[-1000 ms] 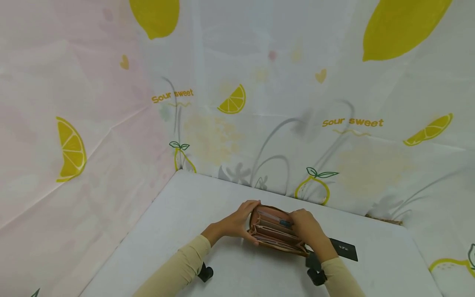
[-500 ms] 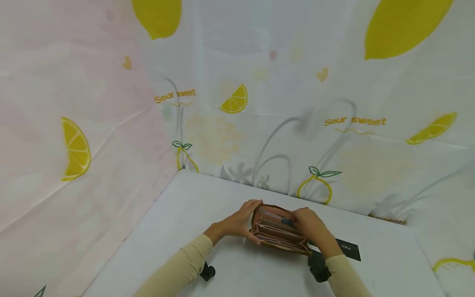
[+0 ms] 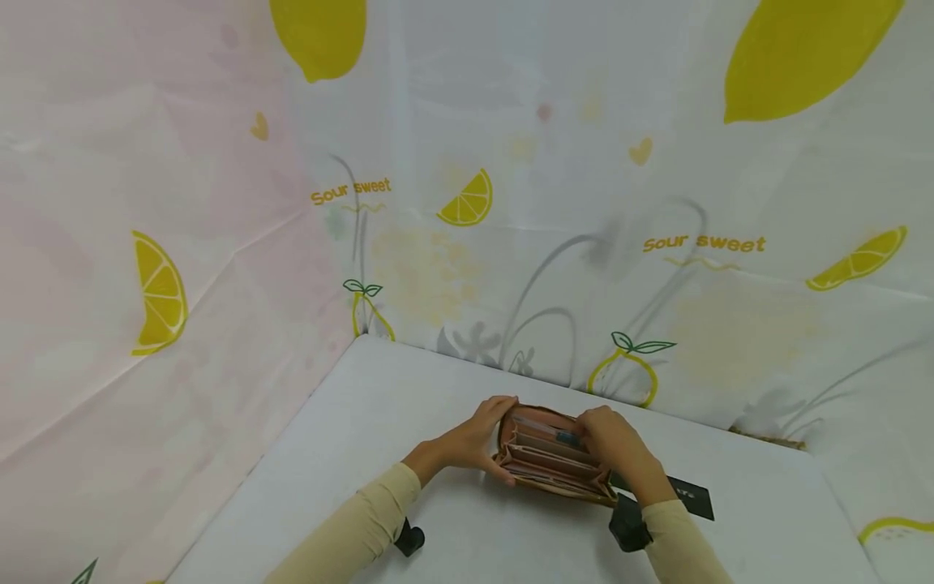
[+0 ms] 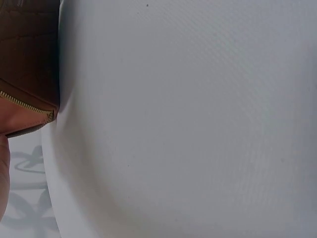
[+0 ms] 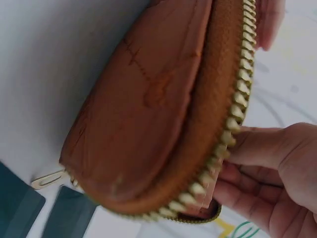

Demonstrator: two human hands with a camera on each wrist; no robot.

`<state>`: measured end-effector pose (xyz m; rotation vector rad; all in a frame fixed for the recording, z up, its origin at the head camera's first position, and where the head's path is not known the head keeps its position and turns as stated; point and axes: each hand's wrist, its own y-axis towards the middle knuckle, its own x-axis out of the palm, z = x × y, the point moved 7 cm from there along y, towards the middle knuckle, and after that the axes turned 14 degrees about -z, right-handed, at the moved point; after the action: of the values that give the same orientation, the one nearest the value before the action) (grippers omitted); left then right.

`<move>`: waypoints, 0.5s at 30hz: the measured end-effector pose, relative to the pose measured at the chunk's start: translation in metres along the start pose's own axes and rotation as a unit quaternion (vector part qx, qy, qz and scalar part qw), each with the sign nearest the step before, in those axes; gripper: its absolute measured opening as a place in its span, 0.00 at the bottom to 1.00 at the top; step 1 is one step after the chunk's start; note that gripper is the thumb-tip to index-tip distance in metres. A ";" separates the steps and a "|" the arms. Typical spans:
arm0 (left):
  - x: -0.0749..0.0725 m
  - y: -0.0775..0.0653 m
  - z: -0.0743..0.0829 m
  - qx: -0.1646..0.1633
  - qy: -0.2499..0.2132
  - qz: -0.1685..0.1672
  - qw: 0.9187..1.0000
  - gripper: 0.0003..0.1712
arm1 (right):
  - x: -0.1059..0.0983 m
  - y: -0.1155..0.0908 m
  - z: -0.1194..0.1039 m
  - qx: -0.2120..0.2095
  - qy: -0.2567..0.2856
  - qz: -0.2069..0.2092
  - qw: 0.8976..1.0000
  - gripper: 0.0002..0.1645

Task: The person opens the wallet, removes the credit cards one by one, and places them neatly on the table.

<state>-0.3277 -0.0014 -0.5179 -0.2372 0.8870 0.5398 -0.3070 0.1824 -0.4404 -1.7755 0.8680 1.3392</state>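
A brown zip-around wallet point(image 3: 558, 451) stands unzipped on the white table, its pink-lined pockets facing up. Papers or cards show in its slots, with a small blue item point(image 3: 568, 439) in the far pocket. My left hand point(image 3: 473, 438) grips the wallet's left end, thumb at the near edge and fingers at the far edge. My right hand point(image 3: 619, 448) holds the far right part of the wallet. In the right wrist view the thumb and curled fingers meet the wallet behind the gold zip teeth point(image 5: 233, 124); their tips are hidden.
A dark flat card point(image 3: 691, 496) with white lettering lies right of the wallet, partly behind the right wrist. The zip pull point(image 5: 48, 179) hangs at the wallet's right end. Lemon-printed sheets point(image 3: 467, 268) rise behind and left of the white table point(image 3: 409, 365).
The whole head view has shifted slightly rightward. Both hands keep their places on the wallet, and the right fingers show only a tiny shift.
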 end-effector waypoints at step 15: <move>0.002 0.003 0.006 0.001 0.025 -0.001 1.000 0.79 | 0.003 -0.001 -0.003 -0.052 -0.086 0.010 0.995 0.11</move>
<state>-0.3247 0.0043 -0.5155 -0.2511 0.9355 0.5323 -0.3045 0.1801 -0.4423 -1.7034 0.7359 1.5495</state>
